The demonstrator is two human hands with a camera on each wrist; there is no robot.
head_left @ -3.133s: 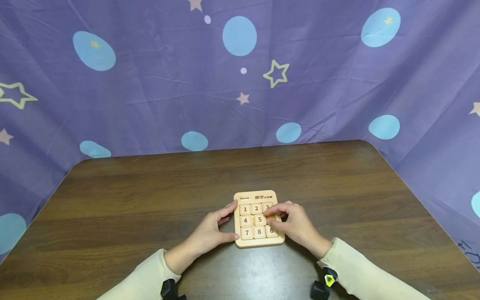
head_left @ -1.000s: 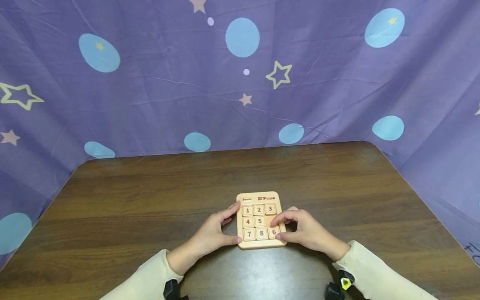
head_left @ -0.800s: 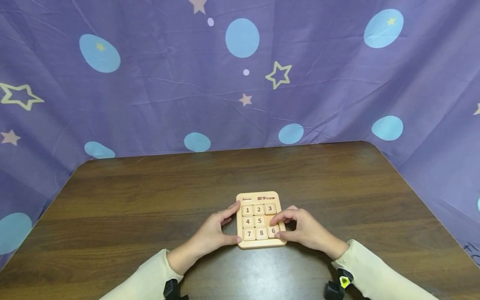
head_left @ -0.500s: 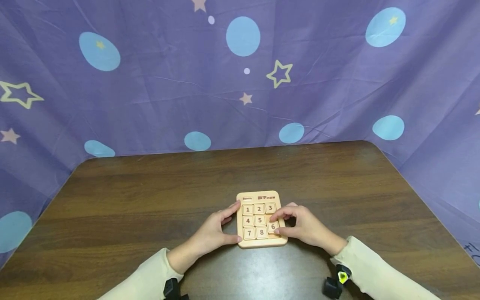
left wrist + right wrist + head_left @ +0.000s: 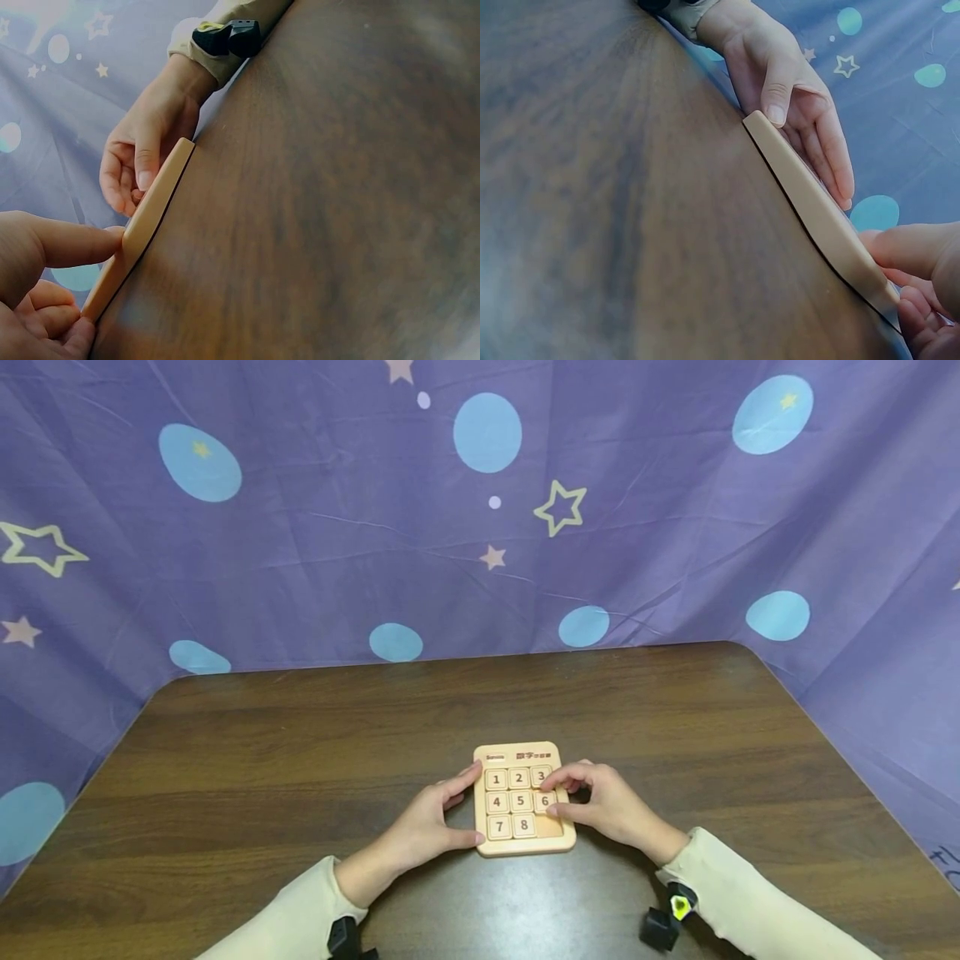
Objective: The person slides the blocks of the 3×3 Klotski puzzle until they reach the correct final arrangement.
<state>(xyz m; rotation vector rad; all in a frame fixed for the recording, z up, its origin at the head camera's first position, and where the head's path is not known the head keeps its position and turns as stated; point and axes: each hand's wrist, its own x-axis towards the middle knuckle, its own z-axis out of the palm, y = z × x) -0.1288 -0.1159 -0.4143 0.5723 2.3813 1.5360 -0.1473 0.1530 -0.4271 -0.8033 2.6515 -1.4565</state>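
Observation:
A pale wooden sliding number puzzle (image 5: 525,848) lies on the table in the head view. Tiles 1 to 5 sit above and around the 6 tile (image 5: 544,802), which is at the right end of the middle row. Below it, the bottom right cell is bare wood, beside the 8 tile (image 5: 524,825). My left hand (image 5: 420,818) rests along the puzzle's left edge, thumb and forefinger spread. My right hand (image 5: 603,797) has its thumb on the 6 tile and its forefinger by the 3 tile (image 5: 540,774). Both wrist views show only the puzzle's side edge.
The puzzle lies on a dark brown wooden table (image 5: 300,735) with rounded far corners. A purple curtain (image 5: 337,527) with stars and blue spots hangs behind it. Black camera mounts (image 5: 660,929) sit at the cuffs of the pale sleeves.
The 6 tile has slid up from the bottom right cell to the middle row, my right thumb moving with it. The left hand keeps its place on the edge.

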